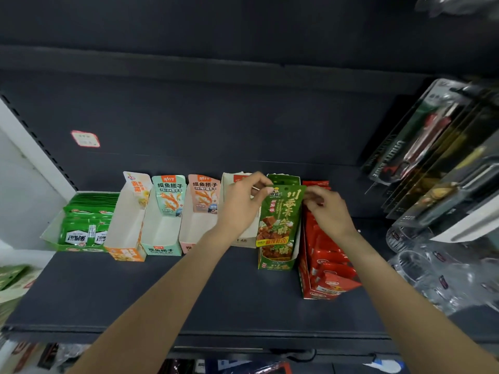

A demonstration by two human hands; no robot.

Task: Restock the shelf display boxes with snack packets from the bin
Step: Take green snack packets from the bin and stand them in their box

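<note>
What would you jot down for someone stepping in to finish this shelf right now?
Left hand pinches the top left corner of the green snack packet; right hand pinches its top right corner. The packet stands upright in the green display box, not yet let go.
Done: the red display box on the right and the far-left green box hold packets.
Left: the orange box, teal box, pink box and white box look almost empty. The bin is out of view.
</note>
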